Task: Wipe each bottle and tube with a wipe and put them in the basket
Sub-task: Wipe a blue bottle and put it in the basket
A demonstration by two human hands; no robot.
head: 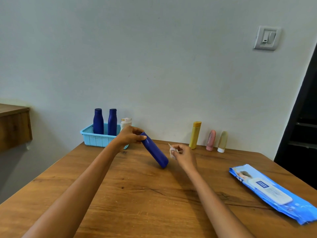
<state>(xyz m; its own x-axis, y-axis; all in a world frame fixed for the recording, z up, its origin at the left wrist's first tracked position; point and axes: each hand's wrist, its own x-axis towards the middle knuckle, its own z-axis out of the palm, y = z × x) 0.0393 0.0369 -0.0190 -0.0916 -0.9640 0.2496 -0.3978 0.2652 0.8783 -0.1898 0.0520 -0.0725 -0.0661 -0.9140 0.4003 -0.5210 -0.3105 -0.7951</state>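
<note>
Three bottles stood in the basket, three waited by the wall, while her left hand gripped a tilted blue bottle and her right hand pinched a crumpled wipe.

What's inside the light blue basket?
Two dark blue bottles stand upright in the light blue basket, and a white bottle shows behind the left hand. That hand covers the basket's right end, so anything lower there can't be seen.
</note>
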